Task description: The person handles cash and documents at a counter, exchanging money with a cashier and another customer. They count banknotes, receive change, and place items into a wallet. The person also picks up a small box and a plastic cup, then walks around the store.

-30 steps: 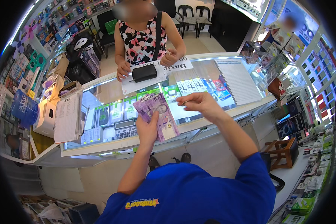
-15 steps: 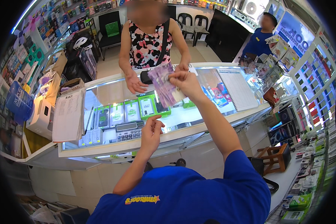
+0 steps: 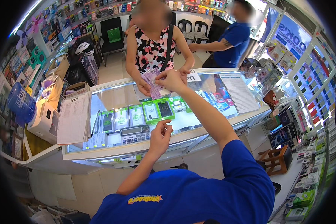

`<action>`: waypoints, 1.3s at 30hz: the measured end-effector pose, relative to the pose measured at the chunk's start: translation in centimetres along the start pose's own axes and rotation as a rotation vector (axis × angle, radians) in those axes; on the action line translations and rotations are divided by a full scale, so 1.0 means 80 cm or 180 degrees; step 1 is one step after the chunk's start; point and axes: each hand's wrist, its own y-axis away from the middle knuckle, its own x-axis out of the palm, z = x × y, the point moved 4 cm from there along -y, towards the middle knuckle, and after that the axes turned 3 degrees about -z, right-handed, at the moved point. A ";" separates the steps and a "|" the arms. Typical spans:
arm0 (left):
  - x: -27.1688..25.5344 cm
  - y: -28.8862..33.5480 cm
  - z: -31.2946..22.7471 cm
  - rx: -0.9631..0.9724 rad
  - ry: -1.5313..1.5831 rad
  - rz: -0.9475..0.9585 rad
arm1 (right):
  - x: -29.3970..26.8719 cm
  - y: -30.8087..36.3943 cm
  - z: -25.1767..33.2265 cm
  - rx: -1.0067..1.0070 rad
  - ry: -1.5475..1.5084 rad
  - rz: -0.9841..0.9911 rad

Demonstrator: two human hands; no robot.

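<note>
My right hand [image 3: 172, 80] pinches the purple paper banknotes [image 3: 152, 83] over the glass display surface [image 3: 198, 112]; I hold steady until the customer's hand [image 3: 143, 87] grips. Left hand [image 3: 160, 136] fingers loosely curled, empty.

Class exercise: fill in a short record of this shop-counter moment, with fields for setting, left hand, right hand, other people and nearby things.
Setting: glass display counter in a small shop
Left hand: loosely curled, empty, above a calculator
Right hand: stretched across, pinching purple banknotes
Other people: customer's hand touching the notes; person in blue behind
Nearby: ledger sheet, spiral notebook
</note>
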 end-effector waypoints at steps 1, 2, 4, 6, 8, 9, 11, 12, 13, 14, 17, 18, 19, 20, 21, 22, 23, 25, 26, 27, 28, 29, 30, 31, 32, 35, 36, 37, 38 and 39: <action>0.000 0.000 0.000 -0.0001 -0.0013 -0.0002 | 0.005 0.002 0.002 -0.0071 0.0083 -0.0037; 0.000 0.000 0.001 -0.0106 -0.0048 -0.0011 | 0.008 0.002 0.004 -0.0120 0.0201 -0.0070; 0.001 0.000 -0.002 0.0007 -0.0009 -0.0013 | 0.009 0.002 0.009 -0.0228 0.0188 -0.0123; -0.001 0.001 -0.001 0.0013 -0.0001 -0.0029 | 0.009 0.004 0.014 -0.0208 0.0336 -0.0236; -0.001 0.000 0.000 0.0022 0.0011 -0.0048 | -0.001 0.007 0.019 -0.0189 0.0319 -0.0202; -0.001 0.000 0.000 0.0041 0.0061 -0.0075 | -0.008 0.010 0.022 -0.0198 0.0338 -0.0188; -0.002 0.000 0.001 0.0021 0.0156 -0.0123 | -0.027 0.022 0.030 -0.0425 0.0266 -0.0563; -0.002 0.000 0.000 0.0076 0.0126 -0.0110 | -0.039 0.034 0.031 -0.0453 0.0039 -0.0739; -0.003 -0.001 -0.001 0.0075 0.0100 -0.0103 | -0.050 0.046 0.031 -0.0492 -0.0187 -0.0913; -0.004 -0.001 0.001 -0.0041 0.0058 -0.0114 | -0.064 0.068 0.028 -0.0572 -0.0656 -0.1050; -0.010 0.003 0.000 -0.0048 0.0395 -0.0290 | -0.096 0.137 0.006 -0.0144 -0.0609 -0.1131; -0.018 0.005 -0.002 0.0114 0.0246 -0.0431 | -0.101 0.163 -0.004 0.0139 -0.0666 -0.1018; -0.029 0.008 -0.002 0.0186 0.0083 -0.0567 | -0.108 0.188 -0.012 0.0287 -0.0329 -0.1038; -0.040 0.009 -0.002 0.0200 -0.0076 -0.0691 | -0.112 0.209 -0.022 0.0545 0.0028 -0.1008; -0.059 0.011 -0.003 0.0346 -0.0358 -0.0930 | -0.114 0.228 -0.031 0.0703 0.0027 -0.0896; -0.082 0.010 -0.003 0.0439 -0.0762 -0.1180 | -0.115 0.245 -0.044 0.1097 0.0093 -0.0749; -0.109 0.006 -0.004 0.0534 -0.1171 -0.1414 | -0.113 0.257 -0.050 0.1019 0.0148 -0.0697; -0.172 -0.007 -0.008 0.0694 -0.2209 -0.1887 | -0.109 0.274 -0.063 0.1212 0.0331 -0.0565; -0.202 -0.020 -0.014 0.1062 -0.2809 -0.1907 | -0.108 0.275 -0.062 0.0887 0.0298 -0.0645; -0.230 -0.034 -0.013 0.0951 -0.3343 -0.1977 | -0.107 0.276 -0.062 0.0713 0.0299 -0.0705; -0.253 -0.043 -0.010 0.0910 -0.3801 -0.2001 | -0.105 0.279 -0.062 0.0613 0.0287 -0.0739; -0.275 -0.054 -0.005 0.0729 -0.4126 -0.1946 | -0.105 0.280 -0.061 0.0550 0.0292 -0.0757; -0.292 -0.063 0.006 0.0332 -0.4323 -0.1817 | -0.106 0.281 -0.060 0.0549 0.0289 -0.0754; -0.305 -0.072 0.016 0.0064 -0.4513 -0.1720 | -0.107 0.279 -0.060 0.0584 0.0277 -0.0733; -0.315 -0.078 0.027 -0.0284 -0.4683 -0.1592 | -0.108 0.279 -0.057 0.0513 0.0273 -0.0754; -0.324 -0.087 0.041 -0.0029 -0.4733 -0.1688 | -0.111 0.279 -0.053 0.0441 0.0210 -0.0777; -0.325 -0.088 0.043 -0.0013 -0.4724 -0.1689 | -0.111 0.280 -0.053 0.0419 0.0170 -0.0799; -0.323 -0.088 0.044 0.0018 -0.4675 -0.1638 | -0.112 0.281 -0.054 0.0493 0.0148 -0.0793; -0.319 -0.084 0.043 0.0022 -0.4628 -0.1591 | -0.113 0.282 -0.053 0.0371 0.0083 -0.0843; -0.311 -0.080 0.041 0.0031 -0.4575 -0.1537 | -0.113 0.282 -0.054 0.0341 0.0035 -0.0861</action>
